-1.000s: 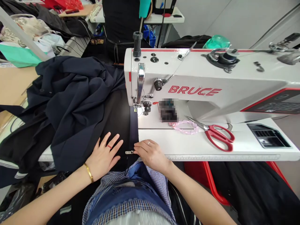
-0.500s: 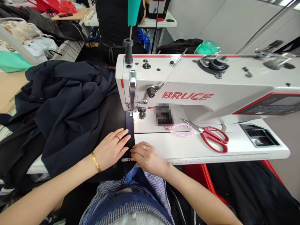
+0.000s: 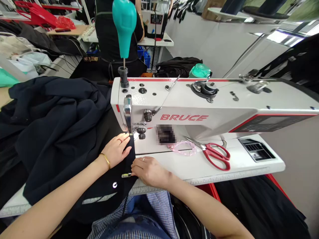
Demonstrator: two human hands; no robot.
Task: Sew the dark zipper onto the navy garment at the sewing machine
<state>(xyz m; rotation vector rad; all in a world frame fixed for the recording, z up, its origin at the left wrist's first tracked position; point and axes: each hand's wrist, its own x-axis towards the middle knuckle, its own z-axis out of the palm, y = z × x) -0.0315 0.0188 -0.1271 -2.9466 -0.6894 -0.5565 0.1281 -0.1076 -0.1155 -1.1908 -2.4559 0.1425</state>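
Dark navy fabric (image 3: 62, 122) lies bunched left of the white sewing machine (image 3: 184, 96), its straight edge band running under the needle area. My left hand (image 3: 116, 150) rests on the band just in front of the presser foot, fingers spread and flat. Lower down, my right hand (image 3: 148, 171) pinches the band's right edge. Beside its fingertips is a small metal zipper pull (image 3: 126, 175). A round white-metal snap (image 3: 114, 185) shows on the fabric below my left wrist.
Red-handled scissors (image 3: 216, 156) and a pink bead bracelet (image 3: 184, 148) lie on the machine bed. A teal-handled tool (image 3: 124, 28) stands upright on the machine head. Behind it, a person in black (image 3: 112, 36) faces away.
The view has tilted up and shifted right. My left hand has moved up the band, closer to the presser foot; my right hand still grips the edge near the zipper pull.
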